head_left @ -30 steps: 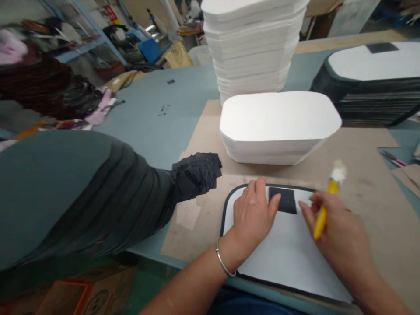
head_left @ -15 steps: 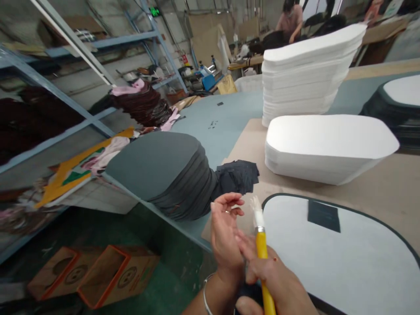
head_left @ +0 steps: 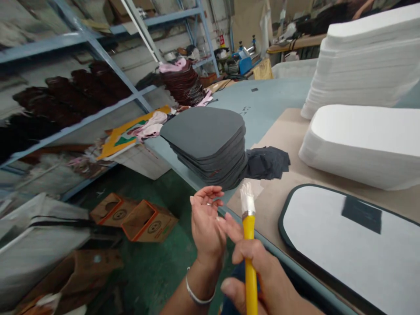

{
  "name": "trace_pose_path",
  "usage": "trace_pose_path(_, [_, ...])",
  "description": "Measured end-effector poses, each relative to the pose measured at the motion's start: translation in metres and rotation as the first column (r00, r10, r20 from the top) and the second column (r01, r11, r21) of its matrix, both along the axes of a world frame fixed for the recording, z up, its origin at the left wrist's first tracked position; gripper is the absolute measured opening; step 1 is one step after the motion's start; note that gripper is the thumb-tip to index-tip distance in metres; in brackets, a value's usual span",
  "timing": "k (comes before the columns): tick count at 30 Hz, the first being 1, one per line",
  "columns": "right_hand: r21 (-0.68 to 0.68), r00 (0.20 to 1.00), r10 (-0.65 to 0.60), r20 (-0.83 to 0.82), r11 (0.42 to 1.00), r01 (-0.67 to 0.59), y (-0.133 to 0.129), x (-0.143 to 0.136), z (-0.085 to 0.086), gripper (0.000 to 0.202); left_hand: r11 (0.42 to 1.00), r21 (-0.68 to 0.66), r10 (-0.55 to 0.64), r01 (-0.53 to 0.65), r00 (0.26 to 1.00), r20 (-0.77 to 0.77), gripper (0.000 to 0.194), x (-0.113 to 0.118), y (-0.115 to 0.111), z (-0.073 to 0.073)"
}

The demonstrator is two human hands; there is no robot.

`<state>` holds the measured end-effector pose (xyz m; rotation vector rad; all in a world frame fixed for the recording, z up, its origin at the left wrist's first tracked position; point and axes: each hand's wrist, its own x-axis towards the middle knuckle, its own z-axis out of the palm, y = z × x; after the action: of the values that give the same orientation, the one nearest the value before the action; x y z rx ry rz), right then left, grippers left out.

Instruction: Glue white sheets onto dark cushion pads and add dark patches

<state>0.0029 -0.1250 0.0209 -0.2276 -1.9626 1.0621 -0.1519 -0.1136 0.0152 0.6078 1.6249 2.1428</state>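
the brush (head_left: pixel 250 258) is up in the air, nearer than the dark stack (head_left: pixel 210 140) and toward that stack's right end. the right hand (head_left: pixel 267 271) grasps it by the yellow handle, bristles up and away from the palm, probably so that whatever whitens them stays off the skin; whether that is paste or just their colour, i cannot tell. its thumb and some fingers are spread loosely, which suggests a light hold.

the left hand (head_left: pixel 208 223) is in front of the dark stack, palm turned inward, fingers half curled around nothing. it is so near the right fingertips that i cannot tell whether they touch.

right of the dark stack and nearer lies the panel (head_left: pixel 315 223), white face up within a dark rim, with one dark square (head_left: pixel 362 213) by its far edge. flat and close to the person, it seems set for easy reach.

the patches (head_left: pixel 267 162) are heaped against the dark stack's right side, likely to be handy for picking up singly. further right of that stack, the low pile (head_left: pixel 370 148) and the tall pile (head_left: pixel 367 65) seem kept apart by kind. left of it and lower, boxes (head_left: pixel 147 221) sit on the floor (head_left: pixel 157 267).
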Motion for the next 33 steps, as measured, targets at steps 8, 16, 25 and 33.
trace_pose_path(8, [0.089,0.99,0.139,-0.009,0.987,-0.138,-0.016,-0.024,-0.001,0.03,0.998,0.04,-0.053,0.047,0.986,0.158,0.062,0.009,-0.008,-0.04])
trace_pose_path(16, [0.065,0.998,0.041,-0.056,0.997,-0.038,-0.019,-0.008,-0.005,0.034,0.979,-0.19,-0.065,0.07,0.997,0.03,0.059,-0.011,-0.003,-0.049])
trace_pose_path(25, [-0.111,0.919,-0.393,-0.028,0.915,0.388,-0.003,0.028,-0.019,0.02,0.958,-0.273,-0.186,0.087,0.914,-0.36,0.048,-0.024,-0.016,-0.006])
trace_pose_path(33, [-0.003,0.919,-0.392,0.036,0.92,0.392,0.012,0.026,-0.032,0.022,0.961,-0.12,-0.109,-0.248,0.059,-0.992,0.029,-0.074,0.035,0.107])
